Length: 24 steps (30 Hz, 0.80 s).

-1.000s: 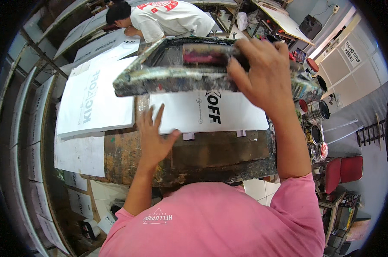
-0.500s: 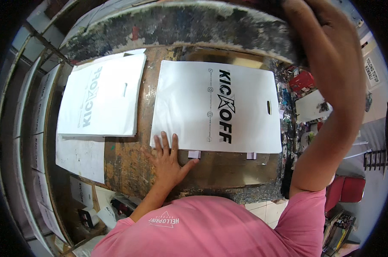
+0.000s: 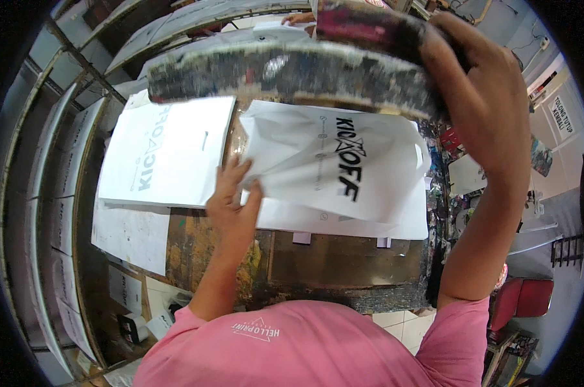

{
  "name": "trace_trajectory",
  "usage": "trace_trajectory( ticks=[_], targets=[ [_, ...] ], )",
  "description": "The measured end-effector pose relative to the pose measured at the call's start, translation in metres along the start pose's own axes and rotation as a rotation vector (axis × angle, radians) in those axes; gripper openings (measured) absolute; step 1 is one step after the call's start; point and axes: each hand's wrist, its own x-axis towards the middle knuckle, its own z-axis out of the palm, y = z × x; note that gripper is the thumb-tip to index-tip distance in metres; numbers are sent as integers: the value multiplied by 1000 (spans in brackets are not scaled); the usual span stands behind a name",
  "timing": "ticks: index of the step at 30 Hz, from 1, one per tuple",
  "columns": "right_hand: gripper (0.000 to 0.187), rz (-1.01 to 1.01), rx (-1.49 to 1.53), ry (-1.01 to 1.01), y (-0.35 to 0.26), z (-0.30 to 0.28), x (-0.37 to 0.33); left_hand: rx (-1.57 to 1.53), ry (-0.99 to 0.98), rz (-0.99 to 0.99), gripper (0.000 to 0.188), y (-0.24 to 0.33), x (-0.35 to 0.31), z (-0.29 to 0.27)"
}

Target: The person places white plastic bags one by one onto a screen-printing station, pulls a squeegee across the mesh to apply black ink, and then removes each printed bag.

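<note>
A white bag (image 3: pixel 305 142) with black print and a cut-out handle hole is partly lifted and rippled. My left hand (image 3: pixel 231 193) pinches its left edge. Another white bag (image 3: pixel 395 226) lies flat under it on the worn table. Above the table's far side, a long paint-crusted frame (image 3: pixel 292 74), like a screen-printing frame, is tilted up. My right hand (image 3: pixel 479 90) is closed around its right end; the fingertips are partly hidden. A dark, pink-smeared bar (image 3: pixel 369 29) sits behind the frame, close to my right hand.
To the left is a stack of printed white bags (image 3: pixel 169 155), over a white sheet (image 3: pixel 134 235). Racks (image 3: pixel 66 193) stand at far left. Another person's hand (image 3: pixel 298 18) shows beyond the frame. Red chairs (image 3: pixel 521 303) are at lower right.
My left hand has gone from lying flat by the bag's near corner to pinching its left edge, lifting it off another bag. The frame now shows more fully, my right hand still on it.
</note>
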Motion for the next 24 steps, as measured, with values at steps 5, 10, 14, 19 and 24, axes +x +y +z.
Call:
trace_trajectory(
  ticks=[5, 10, 14, 19, 24],
  targets=[
    [39, 10, -89, -10, -13, -7, -15, -25, 0, -273, 45, -52, 36, -81],
    [38, 0, -129, 109, -20, -1, -24, 154, -52, -168, 47, -154, 106, -170],
    [40, 32, -108, 104, -28, -6, -26, 713, 64, 14, 55, -222, 147, -236],
    [48, 104, -107, 42, -42, 1, -49, 282, -219, 97, 61, -91, 89, -134],
    [46, -22, 14, -545, -30, 21, -133, -1449, -469, -406, 85, 36, -86, -78]
  ],
)
